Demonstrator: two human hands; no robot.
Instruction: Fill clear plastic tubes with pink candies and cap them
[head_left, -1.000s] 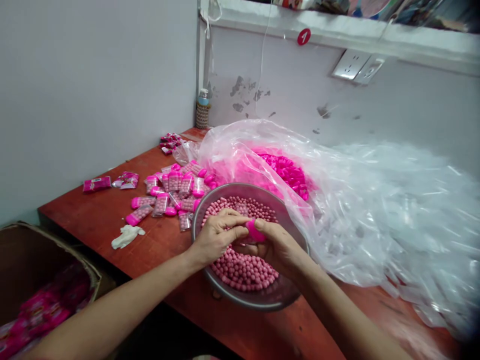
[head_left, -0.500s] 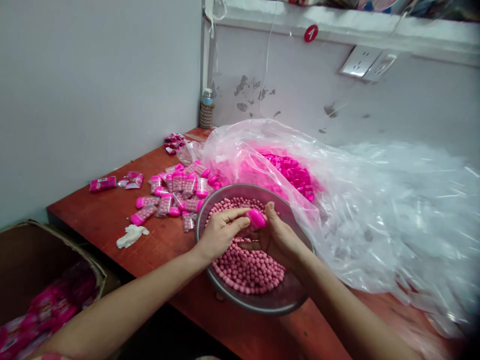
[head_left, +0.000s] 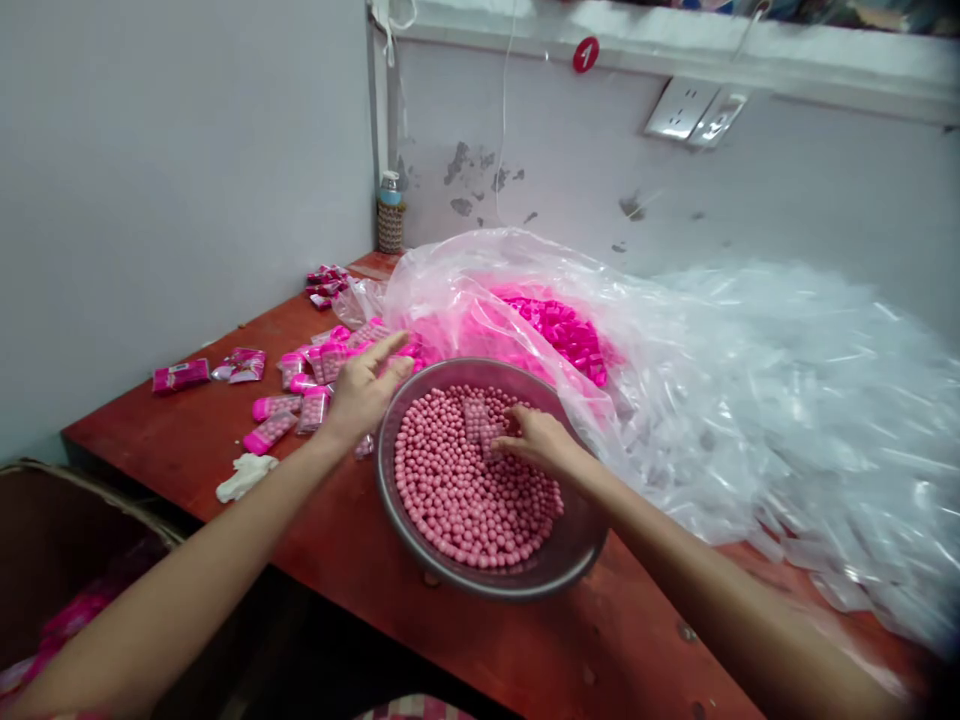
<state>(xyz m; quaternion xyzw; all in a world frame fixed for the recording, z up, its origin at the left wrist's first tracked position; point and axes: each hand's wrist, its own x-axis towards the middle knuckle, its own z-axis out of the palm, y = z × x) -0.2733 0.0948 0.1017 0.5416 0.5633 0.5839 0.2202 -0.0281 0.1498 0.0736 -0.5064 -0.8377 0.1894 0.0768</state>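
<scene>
A grey metal bowl (head_left: 390, 500) stands on the table, partly filled with round pink beads (head_left: 472, 510). My right hand (head_left: 541, 440) reaches into the bowl, fingers curled round the near end of a small clear plastic container (head_left: 475, 415) lying among the beads. The container's lower part is hidden by beads and fingers. My left hand (head_left: 364, 390) hovers left of the bowl rim, thumb and forefinger apart, with nothing visible in it. Beneath and beyond it lies a pile of clear bead-filled containers with bright pink caps (head_left: 313, 408).
A large clear bag (head_left: 487, 260) of loose pink caps (head_left: 562, 335) lies behind the bowl. Many clear empty containers (head_left: 750, 420) spread right. Pink packets (head_left: 181, 376), a white crumpled scrap (head_left: 246, 476) and a bottle (head_left: 390, 210) are on the red table (head_left: 330, 560). A cardboard box (head_left: 67, 500) stands lower left.
Half a second ago both hands met over the bowl around a pink-capped container. Now they are apart: the left has moved left to the pile, the right down into the beads at a clear container.
</scene>
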